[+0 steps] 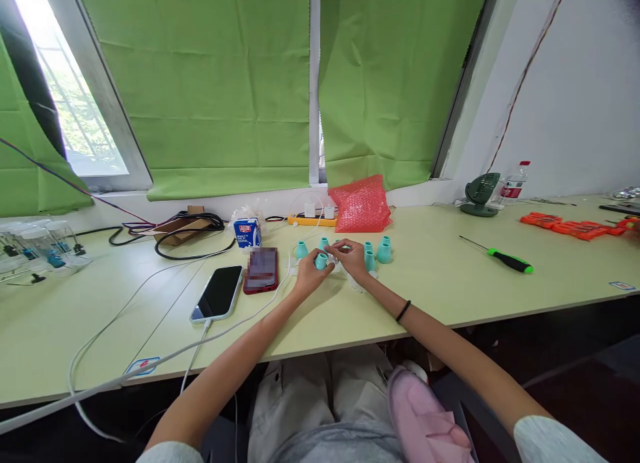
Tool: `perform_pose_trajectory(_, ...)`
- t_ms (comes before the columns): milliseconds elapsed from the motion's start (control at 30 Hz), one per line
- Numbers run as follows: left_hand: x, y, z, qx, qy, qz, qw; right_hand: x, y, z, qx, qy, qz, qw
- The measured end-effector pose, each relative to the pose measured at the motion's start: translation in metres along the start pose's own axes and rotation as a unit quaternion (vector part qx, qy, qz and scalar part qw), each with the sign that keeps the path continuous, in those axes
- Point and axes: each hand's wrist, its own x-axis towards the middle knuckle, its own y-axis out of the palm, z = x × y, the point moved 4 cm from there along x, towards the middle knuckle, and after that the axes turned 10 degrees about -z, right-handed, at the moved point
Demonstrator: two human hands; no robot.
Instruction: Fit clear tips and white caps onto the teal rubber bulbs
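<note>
My left hand [311, 274] is closed around a small teal cone-shaped piece [321, 261] with an open narrow end. Close against it, my right hand [351, 256] is pinched, its fingertips just above the teal piece. A small clear part [334, 263] shows between the two hands; what exactly the right fingertips grip is too small to tell. More teal cone-shaped pieces stand around the hands, one [301, 250] at the left and another [384, 251] at the right. Some clear plastic parts [357, 283] lie under my right wrist, partly hidden.
Left of my hands lie a red-cased phone [261, 271] and a white-cased phone [217, 294] with a charging cable. A blue drink carton [247, 233], red bubble-wrap bag [361, 206] and yellow power strip [313, 221] stand behind. At right are a screwdriver [500, 255] and green fan [481, 195].
</note>
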Motion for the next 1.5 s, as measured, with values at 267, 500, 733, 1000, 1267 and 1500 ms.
perform_pose_trajectory(267,0.003,-0.005,0.008,-0.041,-0.027,-0.021,0.999,-0.016,0.020,-0.005,0.012,0.075,0.180,0.981)
perform_pose_trajectory(500,0.014,-0.009,0.025,-0.106,-0.118,-0.047,0.986,-0.013,0.017,0.001,-0.030,0.010,0.191,0.981)
perform_pose_trajectory(733,0.020,-0.011,0.030,-0.126,-0.154,-0.005,0.980,-0.013,0.008,0.012,-0.178,-0.250,0.143,0.941)
perform_pose_trajectory(1000,0.021,-0.016,0.021,0.056,-0.058,-0.012,0.997,0.008,-0.005,0.007,-0.037,-0.017,0.082,0.996)
perform_pose_trajectory(1267,0.015,-0.007,0.024,0.212,-0.007,0.063,0.975,-0.006,0.008,0.002,0.062,0.129,0.304,0.942)
perform_pose_trajectory(1500,0.013,-0.007,0.021,0.293,0.021,0.110,0.950,-0.009,0.009,0.004,0.054,0.132,0.304,0.942)
